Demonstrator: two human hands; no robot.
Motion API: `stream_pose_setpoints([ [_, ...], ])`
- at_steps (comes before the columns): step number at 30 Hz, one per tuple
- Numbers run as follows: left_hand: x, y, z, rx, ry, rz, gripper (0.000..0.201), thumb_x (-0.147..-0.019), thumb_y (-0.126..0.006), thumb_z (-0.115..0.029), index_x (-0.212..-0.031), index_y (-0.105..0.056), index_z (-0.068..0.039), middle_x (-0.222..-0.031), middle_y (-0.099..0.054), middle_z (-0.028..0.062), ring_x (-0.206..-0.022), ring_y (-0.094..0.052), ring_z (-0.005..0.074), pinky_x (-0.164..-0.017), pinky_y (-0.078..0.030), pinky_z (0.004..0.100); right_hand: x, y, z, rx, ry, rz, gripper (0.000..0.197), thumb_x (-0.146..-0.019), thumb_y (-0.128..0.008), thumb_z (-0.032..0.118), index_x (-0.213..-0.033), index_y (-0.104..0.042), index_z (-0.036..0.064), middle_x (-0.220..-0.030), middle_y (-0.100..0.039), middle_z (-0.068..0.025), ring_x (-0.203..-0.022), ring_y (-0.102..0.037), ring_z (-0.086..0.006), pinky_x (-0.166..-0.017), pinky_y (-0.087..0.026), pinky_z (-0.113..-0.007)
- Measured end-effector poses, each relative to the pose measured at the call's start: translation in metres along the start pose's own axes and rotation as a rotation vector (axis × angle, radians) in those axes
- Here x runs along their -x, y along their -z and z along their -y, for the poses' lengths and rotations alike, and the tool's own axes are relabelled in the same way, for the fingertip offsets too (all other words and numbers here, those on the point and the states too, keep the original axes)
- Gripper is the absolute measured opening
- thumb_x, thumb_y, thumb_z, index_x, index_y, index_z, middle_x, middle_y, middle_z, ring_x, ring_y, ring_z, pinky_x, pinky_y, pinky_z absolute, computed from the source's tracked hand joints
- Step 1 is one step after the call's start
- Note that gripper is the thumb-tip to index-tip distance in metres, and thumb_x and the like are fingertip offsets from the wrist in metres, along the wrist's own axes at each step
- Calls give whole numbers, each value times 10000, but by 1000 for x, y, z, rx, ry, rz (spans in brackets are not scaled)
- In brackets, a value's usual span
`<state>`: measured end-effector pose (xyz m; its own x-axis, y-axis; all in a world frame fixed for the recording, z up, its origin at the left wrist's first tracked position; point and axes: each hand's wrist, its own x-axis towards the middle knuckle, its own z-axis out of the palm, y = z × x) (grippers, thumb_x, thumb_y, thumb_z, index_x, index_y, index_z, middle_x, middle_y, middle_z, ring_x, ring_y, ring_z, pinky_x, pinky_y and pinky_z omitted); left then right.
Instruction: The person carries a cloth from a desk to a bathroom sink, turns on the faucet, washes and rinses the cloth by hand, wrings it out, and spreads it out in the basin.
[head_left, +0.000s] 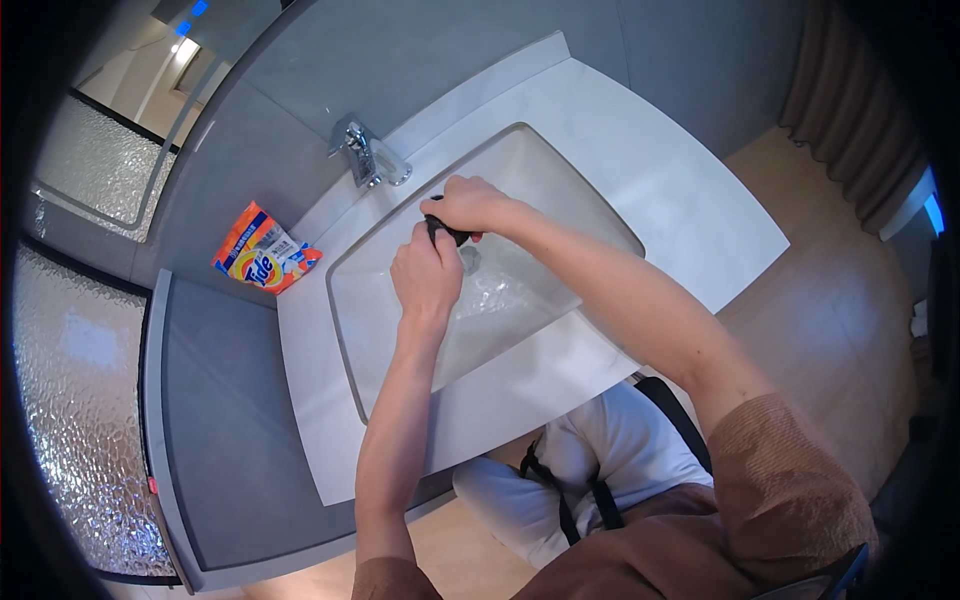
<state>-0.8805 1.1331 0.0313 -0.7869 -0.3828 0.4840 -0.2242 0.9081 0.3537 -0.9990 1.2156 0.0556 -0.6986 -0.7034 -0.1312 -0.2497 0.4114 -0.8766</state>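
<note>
Over the far left part of the white sink [600,205], both my hands are closed on one small black bunched item [447,230] that looks like wet cloth; its exact kind is hidden by my fingers. My left hand [425,275] grips its near side. On the far side, my right hand [470,205] wraps round it, knuckles up. The two hands are close together, just above the drain [469,260]. Some water seems to glisten on the basin floor beneath them.
A chrome faucet [365,155] stands behind the basin, close to my hands. An orange and blue detergent bag [265,250] leans at the counter's left end. White counter [690,190] surrounds the sink. Textured glass [85,400] is at left, a brown curtain [850,110] at right.
</note>
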Motion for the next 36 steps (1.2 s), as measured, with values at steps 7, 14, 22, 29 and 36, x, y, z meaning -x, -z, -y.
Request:
stream_pose_setpoints([
  [7, 0, 5, -7, -105, -198, 31, 392, -1002, -516, -323, -795, -617, -5, -584, -585, 216, -561, -602, 422, -544, -446, 492, -11, 14, -21, -170, -183, 367, 245, -891, -533, 236, -780, -646, 51, -656, -642, -106, -457, -532, -150, -381, -329, -295],
  [14, 0, 4, 14, 6, -297, -30, 312, -1004, -527, -256, -825, -631, -24, -556, -568, 208, -512, -596, 385, -517, -464, 454, -1, 0, -7, -56, -66, 237, 197, -852, -550, 134, -725, -642, 16, -623, -641, -138, -488, -601, -177, -382, -371, -339],
  [22, -10, -8, 44, 289, 108, 139, 372, -1034, -500, -332, -915, -636, -7, -616, -625, 140, -500, -618, 268, -481, -446, 373, -27, -22, -31, -335, -42, -131, 255, -883, -664, 213, -865, -651, -41, -782, -713, -184, -577, -710, -228, -627, -594, -306],
  [29, -10, 2, 56, 861, 681, 349, 428, -1060, -441, -395, -1069, -646, -20, -783, -659, 69, -599, -653, 167, -486, -447, 267, -39, -19, -53, -507, 161, 30, 280, -781, -802, 198, -887, -660, -19, -824, -724, -133, -681, -723, -175, -654, -590, -290],
  [36, -13, -12, 82, 745, 347, 312, 373, -976, -662, -348, -838, -697, -4, -747, -637, -4, -696, -579, 53, -626, -488, 233, -39, -20, -51, -390, 231, 134, 208, -798, -795, 109, -893, -645, 0, -788, -672, -58, -695, -668, -124, -655, -551, -254],
])
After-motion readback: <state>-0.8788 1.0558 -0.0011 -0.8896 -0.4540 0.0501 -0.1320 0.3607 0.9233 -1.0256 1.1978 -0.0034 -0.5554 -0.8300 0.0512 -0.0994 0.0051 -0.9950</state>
